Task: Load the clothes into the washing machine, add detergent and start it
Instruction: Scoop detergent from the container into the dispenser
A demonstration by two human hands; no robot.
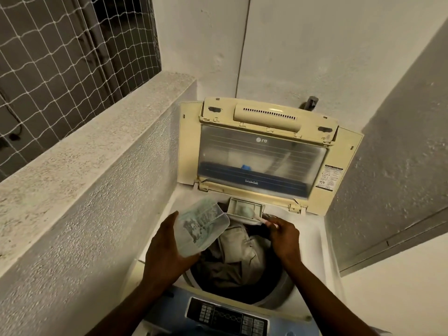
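A top-loading washing machine (pixel 322 241) stands below me with its cream lid (pixel 264 151) folded up against the wall. Beige and dark clothes (pixel 240 253) fill the drum. My left hand (pixel 167 251) holds a clear plastic detergent container (pixel 202 224), tilted, over the drum's left side. My right hand (pixel 283 235) grips a small white scoop (pixel 258 218) whose tip reaches into the pulled-out detergent drawer (pixel 244 209) at the back of the drum opening. The blue control panel (pixel 228 318) with its buttons lies nearest me.
A rough white parapet wall (pixel 97 146) with a net-covered opening (pixel 60 52) runs along the left. A plastered wall (pixel 400 151) closes in the right side, and a grey tap (pixel 311 103) sticks out of the back wall behind the lid.
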